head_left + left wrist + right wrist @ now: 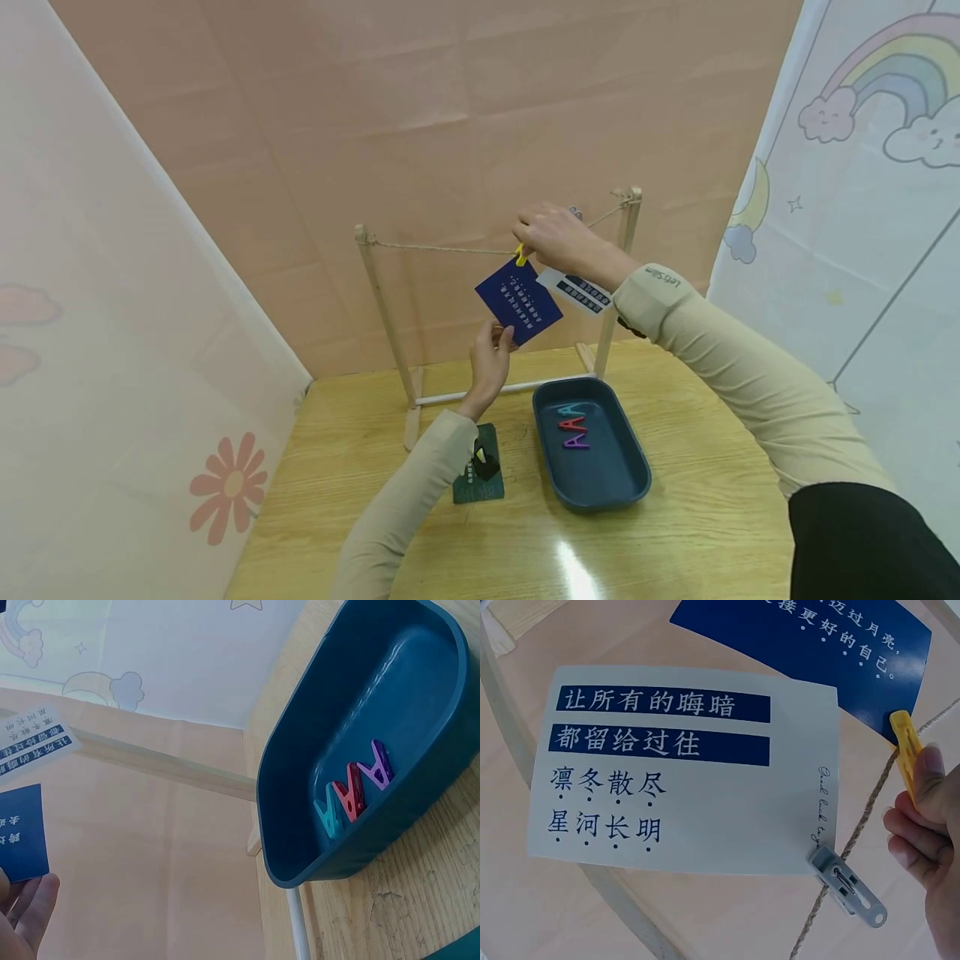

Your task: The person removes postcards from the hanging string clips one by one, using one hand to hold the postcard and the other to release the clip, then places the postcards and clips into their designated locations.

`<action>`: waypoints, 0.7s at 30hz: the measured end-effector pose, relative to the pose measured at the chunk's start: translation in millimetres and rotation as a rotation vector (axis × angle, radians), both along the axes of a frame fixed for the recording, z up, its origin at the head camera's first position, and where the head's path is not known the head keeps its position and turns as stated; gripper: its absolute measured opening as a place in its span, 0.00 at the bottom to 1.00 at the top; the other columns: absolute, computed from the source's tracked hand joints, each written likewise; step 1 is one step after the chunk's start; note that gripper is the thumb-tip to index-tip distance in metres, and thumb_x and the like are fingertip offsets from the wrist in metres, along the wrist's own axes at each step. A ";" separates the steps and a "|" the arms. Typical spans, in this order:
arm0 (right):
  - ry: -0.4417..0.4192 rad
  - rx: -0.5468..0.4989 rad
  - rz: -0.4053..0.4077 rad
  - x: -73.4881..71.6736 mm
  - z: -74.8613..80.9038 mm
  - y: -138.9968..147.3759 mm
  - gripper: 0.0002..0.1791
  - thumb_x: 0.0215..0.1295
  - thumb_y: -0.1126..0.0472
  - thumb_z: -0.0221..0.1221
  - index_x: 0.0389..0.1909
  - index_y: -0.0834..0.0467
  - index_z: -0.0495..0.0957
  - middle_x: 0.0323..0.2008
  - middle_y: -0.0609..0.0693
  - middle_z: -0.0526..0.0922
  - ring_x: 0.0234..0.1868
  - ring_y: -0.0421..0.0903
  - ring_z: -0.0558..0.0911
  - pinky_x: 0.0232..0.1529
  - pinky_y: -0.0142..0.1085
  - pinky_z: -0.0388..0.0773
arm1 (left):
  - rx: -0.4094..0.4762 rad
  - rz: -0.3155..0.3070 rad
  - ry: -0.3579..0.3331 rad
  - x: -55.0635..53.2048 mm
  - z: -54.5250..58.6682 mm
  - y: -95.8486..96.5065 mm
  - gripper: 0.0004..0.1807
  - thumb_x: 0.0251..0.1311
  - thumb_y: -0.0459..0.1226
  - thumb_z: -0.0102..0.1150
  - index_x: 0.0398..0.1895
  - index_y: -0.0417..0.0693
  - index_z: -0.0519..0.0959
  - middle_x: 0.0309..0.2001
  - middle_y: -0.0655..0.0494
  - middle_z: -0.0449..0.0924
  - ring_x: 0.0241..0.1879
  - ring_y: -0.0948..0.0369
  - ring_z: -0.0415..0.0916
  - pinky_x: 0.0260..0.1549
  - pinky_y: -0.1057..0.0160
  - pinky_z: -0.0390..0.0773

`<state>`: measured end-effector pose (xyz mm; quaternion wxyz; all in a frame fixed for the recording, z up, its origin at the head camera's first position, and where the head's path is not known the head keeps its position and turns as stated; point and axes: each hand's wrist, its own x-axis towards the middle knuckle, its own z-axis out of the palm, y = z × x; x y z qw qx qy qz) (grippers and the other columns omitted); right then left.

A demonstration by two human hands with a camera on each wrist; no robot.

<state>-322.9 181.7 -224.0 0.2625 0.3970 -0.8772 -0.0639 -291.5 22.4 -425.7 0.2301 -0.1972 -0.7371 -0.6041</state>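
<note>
A dark blue card [517,304] with white writing hangs tilted at the twine [442,249]. My left hand [489,365] pinches its lower edge between thumb and fingers. At the card's upper corner, my right hand [558,239] grips a yellow clothespin [906,754], whose jaws sit over the card's corner at the twine. Beside it, a white card [690,780] with blue bands hangs from the same twine by a grey clothespin [847,886]. In the head view the right hand and forearm hide part of the twine and of the white card.
Wooden posts [386,317] of a stand hold the twine, with a white rod [442,398] low between them. In front, a dark blue tray [600,487] holds teal [328,811], red [350,792] and purple [377,766] clothespins. A green card [480,490] lies under the left forearm.
</note>
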 end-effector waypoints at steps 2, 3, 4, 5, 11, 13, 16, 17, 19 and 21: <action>0.008 -0.012 0.010 -0.4 -0.3 1.3 0.06 0.62 0.69 0.66 0.34 0.65 0.78 0.31 0.56 0.77 0.34 0.52 0.75 0.38 0.43 0.75 | 0.000 0.003 -0.004 -0.6 0.1 0.0 0.07 0.72 0.29 0.52 0.47 0.33 0.76 0.39 0.39 0.83 0.35 0.49 0.84 0.36 0.65 0.86; 0.014 -0.017 0.016 -0.7 -0.5 1.9 0.06 0.62 0.70 0.66 0.34 0.65 0.78 0.31 0.55 0.76 0.34 0.52 0.75 0.38 0.43 0.74 | 0.000 0.004 -0.004 -0.8 0.0 -0.1 0.07 0.72 0.29 0.52 0.46 0.33 0.76 0.39 0.39 0.83 0.35 0.49 0.84 0.36 0.65 0.86; 0.019 -0.023 0.022 -1.1 -0.8 2.7 0.05 0.62 0.70 0.66 0.33 0.65 0.77 0.31 0.55 0.76 0.33 0.52 0.74 0.38 0.43 0.74 | 0.000 0.005 -0.008 -0.8 0.3 -0.4 0.07 0.72 0.29 0.52 0.46 0.33 0.76 0.39 0.39 0.83 0.35 0.50 0.84 0.36 0.65 0.86; 0.023 -0.029 0.027 -1.7 -1.3 3.4 0.05 0.62 0.71 0.65 0.33 0.65 0.77 0.30 0.55 0.76 0.33 0.51 0.74 0.37 0.43 0.73 | 0.000 0.006 -0.009 -1.0 0.2 -0.6 0.07 0.72 0.29 0.52 0.46 0.33 0.76 0.39 0.39 0.83 0.35 0.50 0.84 0.36 0.65 0.86; 0.044 -0.064 0.061 -4.4 -4.6 6.2 0.06 0.62 0.72 0.65 0.32 0.65 0.76 0.30 0.55 0.74 0.32 0.51 0.72 0.37 0.43 0.71 | 0.000 -0.001 -0.014 -0.6 0.4 -1.2 0.07 0.72 0.29 0.52 0.47 0.34 0.76 0.39 0.39 0.83 0.35 0.50 0.84 0.36 0.66 0.86; 0.048 -0.075 0.069 -4.8 -5.6 6.7 0.06 0.62 0.72 0.65 0.31 0.65 0.76 0.29 0.55 0.74 0.32 0.51 0.72 0.37 0.43 0.71 | 0.003 -0.004 -0.013 -0.6 0.0 -1.1 0.07 0.72 0.29 0.52 0.46 0.33 0.76 0.39 0.39 0.83 0.35 0.50 0.84 0.36 0.66 0.85; 0.051 -0.087 0.077 -4.8 -6.4 7.0 0.06 0.63 0.71 0.65 0.32 0.66 0.76 0.29 0.55 0.74 0.32 0.51 0.71 0.37 0.42 0.71 | 0.007 -0.003 -0.015 -0.7 -0.4 -1.2 0.07 0.72 0.29 0.52 0.46 0.33 0.76 0.39 0.39 0.83 0.35 0.50 0.84 0.35 0.67 0.85; 0.050 -0.092 0.078 -4.6 -6.4 7.0 0.06 0.63 0.70 0.65 0.32 0.66 0.76 0.29 0.55 0.74 0.32 0.51 0.71 0.36 0.42 0.71 | 0.007 -0.003 -0.014 -0.7 -0.7 -1.2 0.07 0.72 0.29 0.52 0.46 0.33 0.76 0.39 0.39 0.82 0.35 0.50 0.84 0.35 0.67 0.85; 0.054 -0.098 0.075 -4.2 -6.4 7.1 0.06 0.63 0.69 0.65 0.33 0.67 0.77 0.30 0.55 0.74 0.32 0.51 0.71 0.37 0.42 0.71 | 0.007 -0.002 -0.013 -0.9 -0.9 -1.4 0.07 0.72 0.29 0.52 0.46 0.33 0.76 0.39 0.39 0.82 0.35 0.49 0.84 0.35 0.67 0.85; 0.062 -0.103 0.069 -3.8 -6.3 7.3 0.07 0.64 0.68 0.65 0.33 0.67 0.77 0.30 0.55 0.74 0.32 0.51 0.71 0.36 0.42 0.71 | 0.006 -0.005 -0.010 -0.6 -1.3 -1.6 0.07 0.72 0.29 0.52 0.46 0.33 0.76 0.39 0.39 0.82 0.35 0.49 0.84 0.36 0.67 0.85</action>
